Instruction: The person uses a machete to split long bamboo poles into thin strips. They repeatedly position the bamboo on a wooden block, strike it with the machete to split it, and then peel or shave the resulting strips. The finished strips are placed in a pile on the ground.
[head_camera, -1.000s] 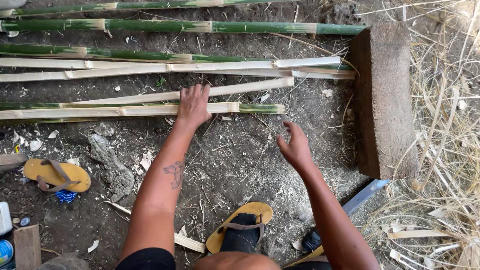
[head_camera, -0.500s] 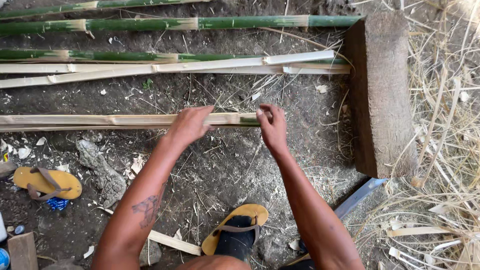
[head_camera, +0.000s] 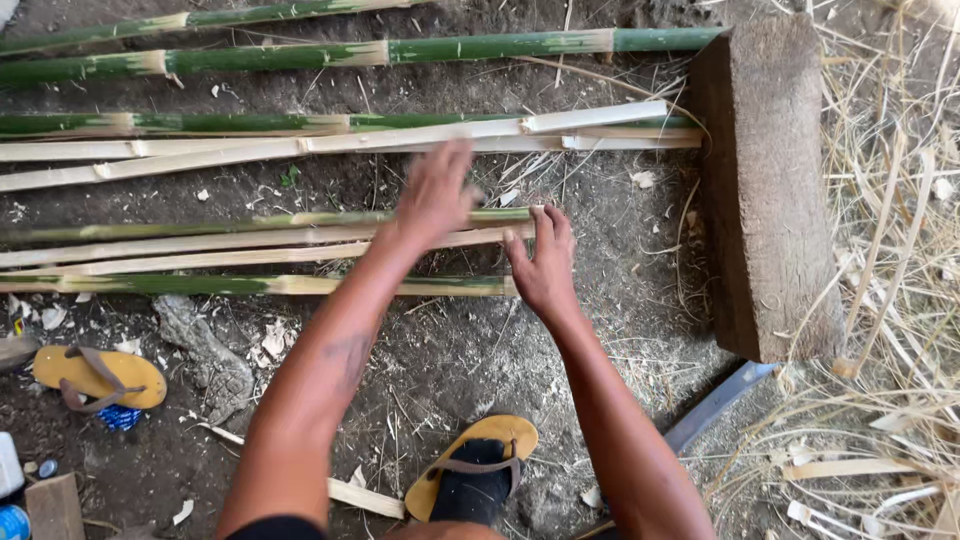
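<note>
Working low over bare dirt ground (head_camera: 620, 330), the person appears to be lining up split bamboo strips by their right-hand ends, a judgement drawn from how both hands sit at those ends. Near the middle of the frame lies a group of four long bamboo strips (head_camera: 200, 245), green and pale cream, running in from the left edge; the lowest one, a green and tan strip (head_camera: 300, 285), lies slightly apart from the other three. The left hand (head_camera: 435, 195) hovers blurred just above the group with fingers spread and loose, grasping nothing. The right hand (head_camera: 545, 265) rests at the strip ends, its fingers (head_camera: 555, 225) extended and touching the tips of the middle strips, not clenched around them. The next move seems to call for pressing the ends even and keeping the strips parallel, without letting them roll apart. Higher in the frame sits a second bundle of split pale strips (head_camera: 350, 140), and above that two whole green bamboo poles (head_camera: 480, 47), all butting toward one weathered grey wooden block (head_camera: 765, 190) standing at the right. Two yellow sandals show: one worn at the bottom centre (head_camera: 480, 460), one lying loose at the lower left (head_camera: 100, 375). One flat metal blade (head_camera: 715, 405) lies at the lower right beside dry straw (head_camera: 890, 300).
</note>
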